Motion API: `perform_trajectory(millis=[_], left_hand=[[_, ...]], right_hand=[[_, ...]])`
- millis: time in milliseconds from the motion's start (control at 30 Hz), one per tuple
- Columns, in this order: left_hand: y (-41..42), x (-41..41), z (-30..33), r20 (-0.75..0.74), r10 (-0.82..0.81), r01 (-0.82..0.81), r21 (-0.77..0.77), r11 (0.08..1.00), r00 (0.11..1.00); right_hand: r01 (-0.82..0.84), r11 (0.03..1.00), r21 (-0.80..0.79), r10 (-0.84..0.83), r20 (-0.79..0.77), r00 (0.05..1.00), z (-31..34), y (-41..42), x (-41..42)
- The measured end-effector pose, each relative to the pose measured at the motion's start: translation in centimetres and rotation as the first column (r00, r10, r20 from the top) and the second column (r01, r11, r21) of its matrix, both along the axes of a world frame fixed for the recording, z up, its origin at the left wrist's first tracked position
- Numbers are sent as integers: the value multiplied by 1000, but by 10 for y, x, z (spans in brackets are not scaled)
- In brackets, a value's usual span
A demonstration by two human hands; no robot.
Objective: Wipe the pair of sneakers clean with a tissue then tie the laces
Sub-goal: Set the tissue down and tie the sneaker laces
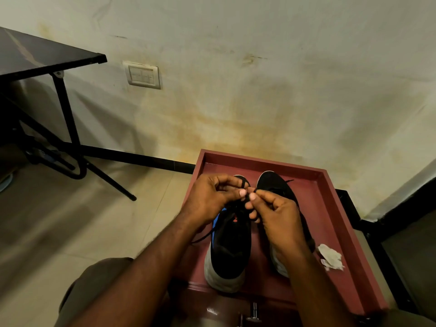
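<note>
Two black sneakers with white soles stand side by side on a red-brown tray-topped stand (335, 208), toes toward the wall. Over the left sneaker (230, 253) my left hand (212, 197) pinches a black lace between thumb and fingers. My right hand (276, 215) pinches the other part of that lace, thumb tips almost meeting. A loose lace end (203, 237) trails off to the left. The right sneaker (273, 182) is partly hidden behind my right hand and forearm. A crumpled white tissue (331, 257) lies on the tray to the right of the shoes.
A dark folding table (47, 55) on black metal legs stands at the left against the stained wall, with a wall switch plate (142, 75) beside it. Beige floor tiles spread to the left. A dark ledge (387, 223) runs along the right. My knee shows at the bottom left.
</note>
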State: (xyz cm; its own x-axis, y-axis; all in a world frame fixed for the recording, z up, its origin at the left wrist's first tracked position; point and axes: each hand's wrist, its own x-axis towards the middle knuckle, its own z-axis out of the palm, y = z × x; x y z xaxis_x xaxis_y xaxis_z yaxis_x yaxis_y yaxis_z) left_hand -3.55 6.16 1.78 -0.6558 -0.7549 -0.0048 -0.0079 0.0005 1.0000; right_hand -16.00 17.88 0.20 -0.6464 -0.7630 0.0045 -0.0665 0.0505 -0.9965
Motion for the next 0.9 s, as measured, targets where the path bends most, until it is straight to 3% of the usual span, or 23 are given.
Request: perform_trajectory(millis=[133,333,467,567,700,800,900], left_hand=[[-3,2,-1,81,86,-83,-35,996,993],[-6,3,-1,146,86,-87,0,996,986],[-6,3,-1,112,-19,43,-221,974,993],[-8,3,-4,190,-67,143,-425,894,980],[-9,4,-5,174,-114,174,-388,905,978],[-8,2,-3,161,55,9,-373,928,985],[-6,2,-2,144,108,-66,-268,961,984]], right_hand=[[86,996,38,-88,42,995,2,-6,0],[50,997,57,-51,7,999,-4,-8,-2],[41,996,75,-37,-48,998,-2,-7,-4],[-84,983,163,107,-137,985,1,-6,-8],[-252,943,217,292,-181,939,9,-1,-10],[-169,975,146,196,-200,960,13,2,-8],[-44,996,77,68,-348,935,16,2,-7]])
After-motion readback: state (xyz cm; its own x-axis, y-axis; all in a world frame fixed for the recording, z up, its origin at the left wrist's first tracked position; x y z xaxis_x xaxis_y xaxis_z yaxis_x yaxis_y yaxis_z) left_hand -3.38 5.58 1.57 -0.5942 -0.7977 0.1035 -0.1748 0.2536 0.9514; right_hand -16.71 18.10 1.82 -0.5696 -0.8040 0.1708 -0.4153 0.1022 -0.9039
